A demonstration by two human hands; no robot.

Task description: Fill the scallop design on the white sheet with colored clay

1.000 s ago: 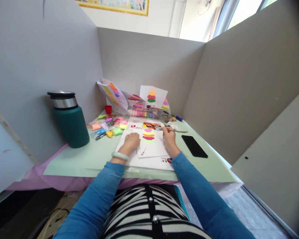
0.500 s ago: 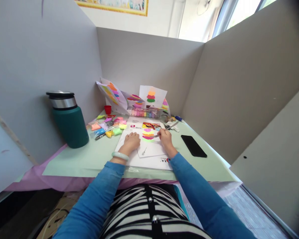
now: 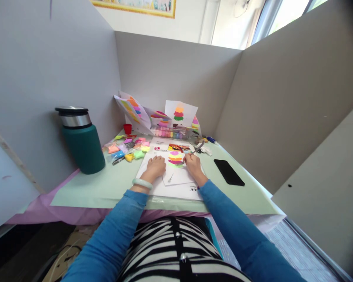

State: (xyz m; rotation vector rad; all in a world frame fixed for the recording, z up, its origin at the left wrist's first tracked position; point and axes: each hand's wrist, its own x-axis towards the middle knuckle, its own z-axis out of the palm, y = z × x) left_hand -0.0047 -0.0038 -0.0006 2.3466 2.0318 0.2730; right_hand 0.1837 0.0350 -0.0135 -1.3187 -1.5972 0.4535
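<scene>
My left hand (image 3: 155, 167) rests on a white sheet of paper (image 3: 176, 178), fingers curled loosely, pressing it down just left of a stack of coloured clay bands (image 3: 175, 158) in pink, red, yellow and green. My right hand (image 3: 193, 164) is closed around a thin metal tool (image 3: 195, 149) whose tip touches the right side of the clay bands. A pale bangle (image 3: 141, 183) circles my left wrist. Both sleeves are blue.
A green flask (image 3: 81, 141) stands at the left. Small bags of coloured clay (image 3: 129, 149) lie beyond my left hand. A black phone (image 3: 229, 172) lies to the right. Finished clay pictures (image 3: 179, 113) and a clay box (image 3: 170, 134) lean against the back partition. Grey partitions enclose the desk.
My right hand has come left from the far right of the sheet with the metal tool and now works at the clay bands. My left hand has stayed put.
</scene>
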